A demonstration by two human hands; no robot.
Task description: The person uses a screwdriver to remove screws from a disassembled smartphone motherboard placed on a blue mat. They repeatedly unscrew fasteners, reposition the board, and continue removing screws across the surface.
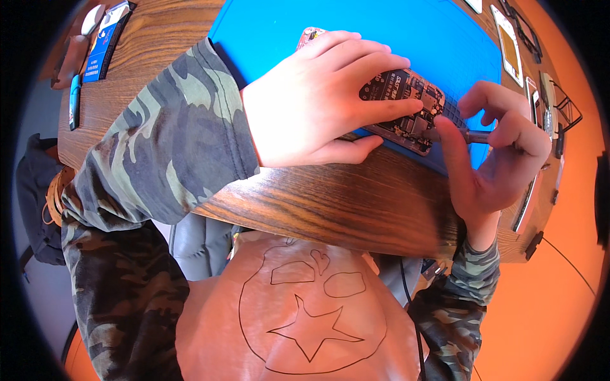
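Note:
An opened phone (393, 89) with its dark circuit board bared lies slanted on a blue work mat (267, 28). My left hand (324, 95) rests across it, fingers spread over the board and thumb by the near edge, covering much of its middle. At the phone's right end, my right hand (502, 146) pinches a slim grey metal tool (476, 136). The tool's tip meets the board near its lower right corner; its exact kind is too small to make out.
A blue box (105, 47), a light-blue pen-like item (75, 101) and a white mouse-like object (93, 19) lie at the table's far left. Along the right side are a white phone frame (506, 44) and several other parts. The wooden table's (330, 209) near edge curves below my hands.

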